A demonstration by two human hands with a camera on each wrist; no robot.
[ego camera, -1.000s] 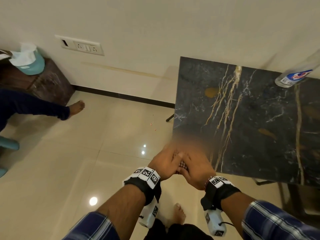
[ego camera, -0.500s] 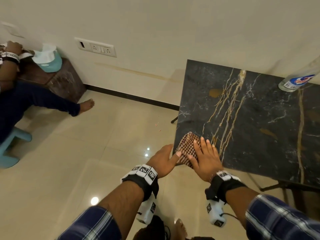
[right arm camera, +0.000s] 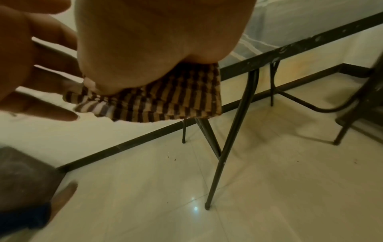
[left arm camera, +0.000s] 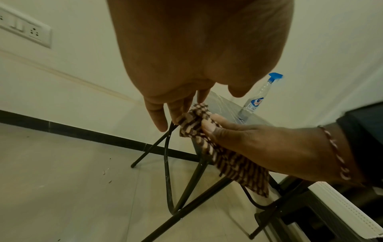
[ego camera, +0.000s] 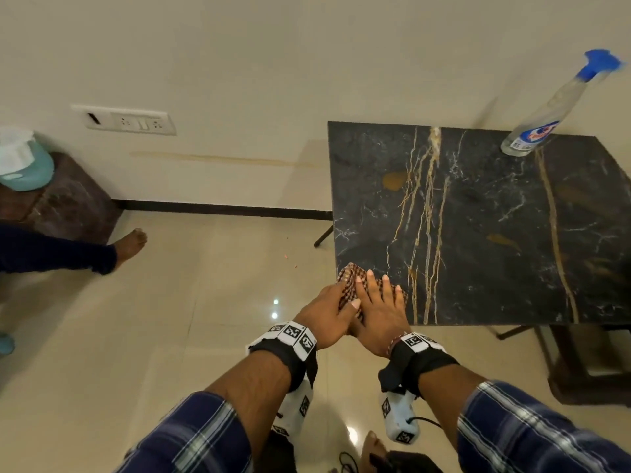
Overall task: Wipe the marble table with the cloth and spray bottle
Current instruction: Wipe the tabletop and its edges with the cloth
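Note:
A brown-and-white checked cloth [ego camera: 348,278] lies on the near left corner of the black marble table [ego camera: 495,233], with part of it hanging over the edge [right arm camera: 165,101]. My right hand [ego camera: 379,302] lies flat on the cloth with straight fingers, pressing it to the tabletop. Beside it, my left hand [ego camera: 324,308] has its fingers extended and touches the cloth's left edge [left arm camera: 186,116], the thumb laid across towards the right hand. A clear spray bottle [ego camera: 532,131] with a blue nozzle stands at the table's far right, well away from both hands.
Thin black metal legs [right arm camera: 228,139] carry the table, which stands against the wall. A dark stool [ego camera: 587,363] sits at the lower right. At the left are a seated person's foot [ego camera: 131,244] and a brown box [ego camera: 68,199] bearing a teal object [ego camera: 24,165].
Both hands moved forward from in front of the table, where they held the cloth together, onto its near left corner. The cloth now lies on the marble under my flat right hand.

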